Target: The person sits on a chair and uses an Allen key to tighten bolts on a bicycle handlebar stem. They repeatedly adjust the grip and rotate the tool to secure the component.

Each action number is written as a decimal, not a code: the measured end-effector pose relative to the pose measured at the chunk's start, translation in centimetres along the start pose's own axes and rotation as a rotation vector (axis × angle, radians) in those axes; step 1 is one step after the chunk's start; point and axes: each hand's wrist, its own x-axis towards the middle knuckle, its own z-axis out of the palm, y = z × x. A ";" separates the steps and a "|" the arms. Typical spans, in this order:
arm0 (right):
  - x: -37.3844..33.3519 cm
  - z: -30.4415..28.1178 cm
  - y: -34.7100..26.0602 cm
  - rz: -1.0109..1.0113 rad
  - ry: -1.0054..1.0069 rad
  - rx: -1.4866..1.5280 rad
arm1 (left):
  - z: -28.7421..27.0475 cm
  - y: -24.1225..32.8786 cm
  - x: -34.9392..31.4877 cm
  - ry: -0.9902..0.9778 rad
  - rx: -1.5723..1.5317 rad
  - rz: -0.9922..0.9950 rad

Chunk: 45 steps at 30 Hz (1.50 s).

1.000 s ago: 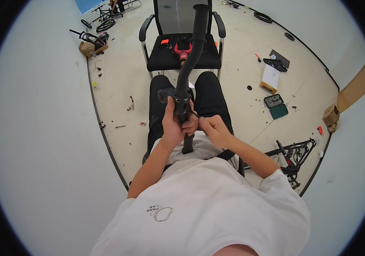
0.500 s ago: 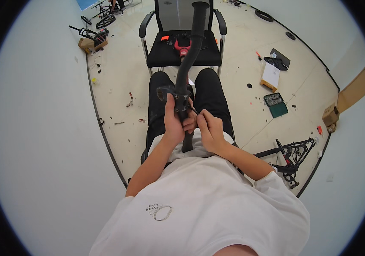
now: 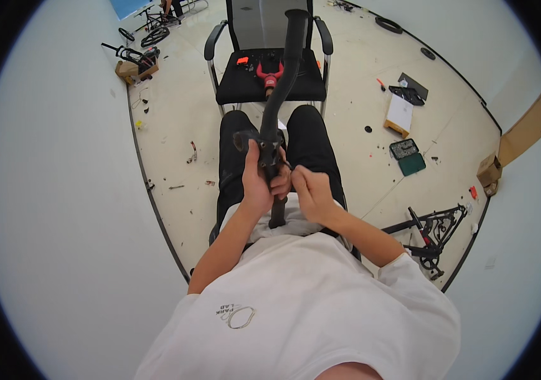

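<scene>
A black bicycle handlebar (image 3: pixel 275 107) stands lengthwise before me, its far end over the chair and its near end at my lap. A black stem (image 3: pixel 270 152) with bolts in its face is clamped round its middle. My left hand (image 3: pixel 259 180) is closed round the stem and bar, thumb on the near side, fingers wrapping behind. Just right of the stem, my right hand (image 3: pixel 312 191) is closed in a pinch. Between its fingertips and the stem shows a thin dark tool (image 3: pixel 288 166), mostly hidden by the fingers.
Ahead stands a black office chair (image 3: pixel 267 76) with a red tool (image 3: pixel 270 75) on its seat. To the right lie a green case (image 3: pixel 413 163) of small parts, a white box (image 3: pixel 399 116) and a bicycle frame (image 3: pixel 432 237). Small parts are scattered on the left floor.
Both hands keep their hold on the handlebar assembly and the thin tool, with the right hand barely shifted. My view has tilted slightly, and the chair sits a little further left in it.
</scene>
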 end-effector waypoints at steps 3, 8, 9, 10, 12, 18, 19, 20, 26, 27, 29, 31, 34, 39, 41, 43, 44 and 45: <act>0.1 -0.3 2.1 -0.086 0.006 -0.091 | -0.6 -0.6 0.1 -0.118 -0.038 0.034; 0.5 0.1 4.1 -0.155 0.002 -0.098 | -0.8 -0.6 0.4 -0.086 -0.025 0.028; 0.8 0.2 3.9 -0.162 -0.005 -0.078 | -0.7 -0.4 0.4 -0.073 -0.030 0.037; 1.0 0.2 3.5 -0.129 -0.022 -0.086 | -0.8 -0.2 0.4 -0.060 -0.035 0.045; 1.6 0.1 1.2 -0.060 -0.051 -0.090 | -1.2 0.1 0.4 -0.046 -0.044 0.075; 1.0 -0.2 1.3 -0.042 -0.052 -0.193 | -0.1 0.2 0.4 0.015 -0.024 0.075; 0.8 -0.1 2.6 -0.104 -0.018 -0.193 | 0.1 0.0 0.4 0.013 -0.025 0.062; 0.9 0.1 3.6 -0.171 0.012 -0.191 | 0.2 0.0 0.5 0.011 -0.023 0.056; 0.4 -0.6 3.0 -0.255 0.026 -0.141 | -1.0 0.4 0.6 -0.072 -0.058 0.088; 0.2 -0.8 2.1 -0.293 0.052 -0.112 | -1.0 0.4 0.4 -0.047 -0.063 0.094; 1.2 -1.6 1.3 -0.281 -0.033 -0.147 | -1.1 0.4 0.6 -0.050 -0.107 0.084; 2.1 -2.4 2.0 -0.206 -0.129 -0.173 | -1.5 0.4 0.6 -0.115 -0.103 0.102; 3.4 -3.5 3.0 -0.256 -0.210 -0.264 | -1.6 0.5 0.7 -0.186 -0.124 0.086; 5.6 -5.5 3.1 -0.383 -0.296 -0.452 | -1.4 0.4 0.8 -0.203 -0.161 0.047; 6.3 -6.3 2.8 -0.465 -0.352 -0.520 | -1.3 0.3 0.8 -0.209 -0.157 0.038; 7.0 -7.0 2.1 -0.522 -0.418 -0.547 | -1.3 0.3 0.8 -0.229 -0.147 0.033; 7.3 -7.3 1.8 -0.535 -0.446 -0.562 | -1.1 0.4 0.7 -0.205 -0.130 0.024; 7.6 -7.6 1.5 -0.548 -0.475 -0.577 | -0.9 0.4 0.7 -0.182 -0.114 0.015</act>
